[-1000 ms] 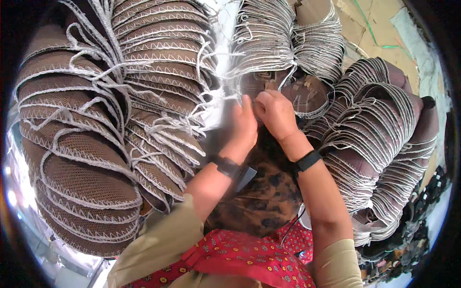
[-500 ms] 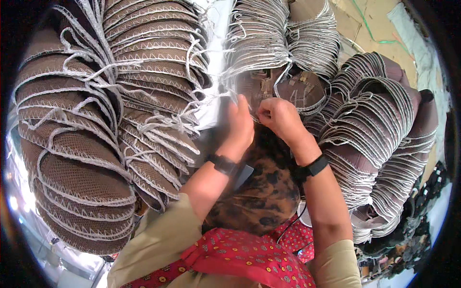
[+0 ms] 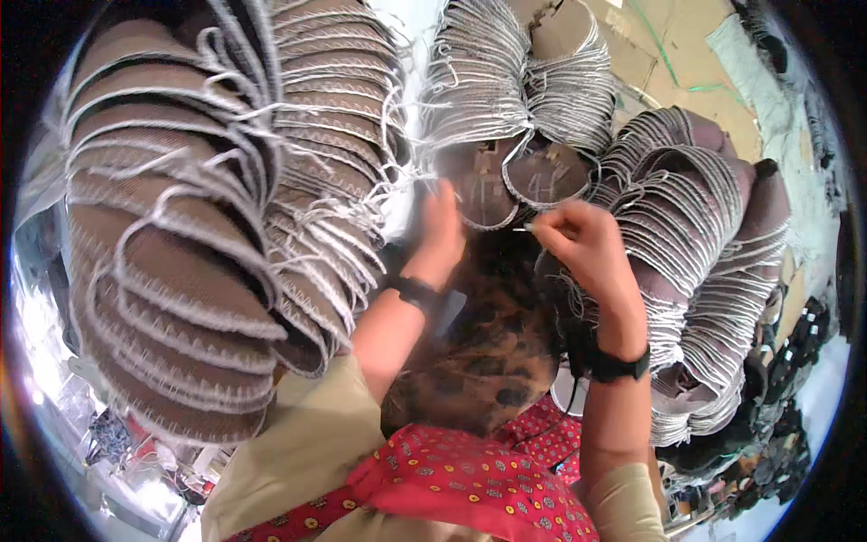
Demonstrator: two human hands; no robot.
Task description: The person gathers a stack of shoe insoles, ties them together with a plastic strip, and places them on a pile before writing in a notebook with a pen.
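Before me stand two stitched brown fabric pieces with white cord edges, the left piece (image 3: 485,185) and the right piece (image 3: 547,172). Just left of them, my left hand (image 3: 441,235) is raised beside white cord strands. Motion smears its fingers, so their grip cannot be made out. My right hand (image 3: 587,244) is closed in a pinch, in front of the right piece and lower. A short thin white tip (image 3: 520,229) shows by its fingertips; what it belongs to is hidden. A brown and black spotted cloth (image 3: 479,361) lies below both hands.
Large bundles of the same corded pieces flank me: a left bundle (image 3: 172,235), a back bundle (image 3: 479,72) and a right bundle (image 3: 695,226). Loose cord ends hang from the left one. Cardboard (image 3: 686,45) lies beyond. A red patterned cloth (image 3: 470,479) covers my lap.
My right hand has moved right and slightly down, away from the left hand, and stays pinched. My left hand has shifted little. The whole view has turned slightly.
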